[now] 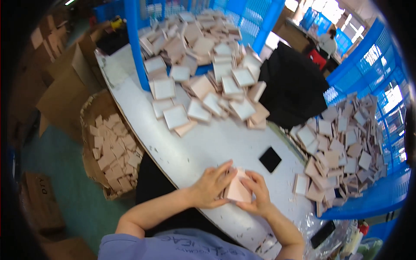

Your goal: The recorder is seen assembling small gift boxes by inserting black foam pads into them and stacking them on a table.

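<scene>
Between my two hands, at the near edge of the white table, is a small stack of flat square pieces [238, 191], pale pink on the side facing up. My left hand [211, 186] is closed around the left side of the stack, its fingertips at the upper corner. On the right side, my right hand [259, 193] grips it with thumb and bent fingers. How many pieces are in the stack I cannot tell. A black square pad [270, 159] lies on the table just beyond my right hand.
Similar square pieces, some white-faced, spill from a blue crate [139, 52] onto the white table [173, 149]. Another blue crate [364, 207] full of them stands at the right, beside a black cloth [292, 84]. A cardboard box [89, 143] at the left holds more. Someone in white [328, 43] sits far back.
</scene>
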The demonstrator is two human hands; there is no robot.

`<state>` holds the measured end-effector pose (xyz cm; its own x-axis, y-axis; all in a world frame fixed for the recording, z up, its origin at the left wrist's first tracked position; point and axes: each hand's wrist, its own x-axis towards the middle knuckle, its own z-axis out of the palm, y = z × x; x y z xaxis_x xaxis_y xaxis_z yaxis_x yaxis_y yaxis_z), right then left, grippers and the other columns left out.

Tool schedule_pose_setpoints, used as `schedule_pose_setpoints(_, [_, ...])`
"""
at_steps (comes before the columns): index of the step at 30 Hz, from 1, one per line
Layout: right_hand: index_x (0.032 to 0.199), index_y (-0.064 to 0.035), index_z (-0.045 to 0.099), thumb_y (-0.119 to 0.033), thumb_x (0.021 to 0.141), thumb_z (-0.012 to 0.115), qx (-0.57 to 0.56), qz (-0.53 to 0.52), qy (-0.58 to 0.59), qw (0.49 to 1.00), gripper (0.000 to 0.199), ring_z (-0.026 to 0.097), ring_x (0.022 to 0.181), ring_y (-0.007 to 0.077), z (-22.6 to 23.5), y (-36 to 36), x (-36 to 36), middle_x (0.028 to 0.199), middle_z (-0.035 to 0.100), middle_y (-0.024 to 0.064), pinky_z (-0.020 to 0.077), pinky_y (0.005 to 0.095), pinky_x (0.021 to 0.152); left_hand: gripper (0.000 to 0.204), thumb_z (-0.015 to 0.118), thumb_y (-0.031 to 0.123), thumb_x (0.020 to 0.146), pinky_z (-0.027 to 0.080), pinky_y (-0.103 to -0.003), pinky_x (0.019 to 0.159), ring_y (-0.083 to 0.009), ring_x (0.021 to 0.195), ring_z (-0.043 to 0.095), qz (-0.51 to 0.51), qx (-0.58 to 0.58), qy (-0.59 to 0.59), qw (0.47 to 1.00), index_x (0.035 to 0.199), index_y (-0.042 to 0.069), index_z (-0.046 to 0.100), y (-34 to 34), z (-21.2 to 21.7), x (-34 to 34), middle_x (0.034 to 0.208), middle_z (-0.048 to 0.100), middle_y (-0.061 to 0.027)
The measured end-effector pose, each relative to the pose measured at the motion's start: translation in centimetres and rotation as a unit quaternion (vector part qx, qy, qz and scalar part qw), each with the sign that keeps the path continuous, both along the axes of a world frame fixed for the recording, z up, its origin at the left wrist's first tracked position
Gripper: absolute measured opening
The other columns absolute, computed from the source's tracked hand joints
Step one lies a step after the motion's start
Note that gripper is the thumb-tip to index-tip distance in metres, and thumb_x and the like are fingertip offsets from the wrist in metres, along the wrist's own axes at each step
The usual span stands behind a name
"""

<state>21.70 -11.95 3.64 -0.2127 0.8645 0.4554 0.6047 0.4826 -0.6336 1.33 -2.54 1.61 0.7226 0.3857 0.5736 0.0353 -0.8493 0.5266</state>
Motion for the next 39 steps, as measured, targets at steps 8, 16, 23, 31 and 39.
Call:
schedule_pose_setpoints(8, [0.109,-0.0096,0.063,-0.028,0.059,0.082,-0.013,0.006,-0.093,0.996,0.056,0.047,0.109,0.0376,1.5,0.7,-1.2,0.124,0.045,0.0226,0.0410,0.0436,0.090,0.088,0.068,0.033,0.076,0.031,-0.046,0.095,-0.0365,0.127,0.032,-0.060,-0.011,0.075,0.995,0.137,-0.008,0.020,0.8,0.6,-0.6,0.140,0.024,-0.0288])
schedule_pose_setpoints(16, [0.109,-0.0084,0.063,-0.024,0.057,0.082,-0.017,0.007,-0.062,0.998,0.057,0.046,0.110,0.0365,1.1,1.1,-1.0,0.123,0.046,0.0216,0.0426,0.0428,0.089,0.092,0.063,0.043,0.079,0.023,-0.045,0.099,-0.0316,0.132,0.025,-0.086,-0.056,0.055,0.993,0.142,-0.003,0.015,1.1,-0.4,-0.7,0.143,0.021,-0.0249])
schedule_pose_setpoints(23, [0.111,-0.0074,0.063,-0.017,0.055,0.082,-0.048,0.015,0.005,0.999,0.060,0.047,0.111,0.0338,1.2,1.3,-0.6,0.123,0.045,0.0200,0.0445,0.0405,0.089,0.095,0.070,0.035,0.076,0.024,-0.041,0.099,-0.0326,0.128,0.032,-0.066,-0.107,0.040,0.991,0.143,-0.002,0.013,0.8,-0.3,-0.7,0.141,0.026,-0.0224])
schedule_pose_setpoints(31, [0.111,-0.0078,0.064,-0.019,0.054,0.083,-0.132,-0.037,0.220,0.966,0.060,0.050,0.112,0.0341,0.9,1.2,1.1,0.123,0.048,0.0202,0.0468,0.0389,0.087,0.110,0.074,0.032,0.071,0.028,-0.042,0.094,-0.0324,0.124,0.039,-0.049,-0.093,0.017,0.994,0.142,-0.001,-0.004,0.4,-1.6,-0.4,0.146,0.018,-0.0248])
schedule_pose_setpoints(39, [0.109,-0.0167,0.066,-0.029,0.060,0.080,-0.009,0.050,-0.143,0.988,0.053,0.046,0.108,0.0380,3.3,1.4,-0.8,0.126,0.045,0.0235,0.0425,0.0426,0.090,0.104,0.073,0.031,0.071,0.029,-0.043,0.092,-0.0352,0.123,0.036,-0.079,-0.075,0.020,0.994,0.144,0.003,0.004,1.1,-1.0,-0.6,0.147,0.014,-0.0239])
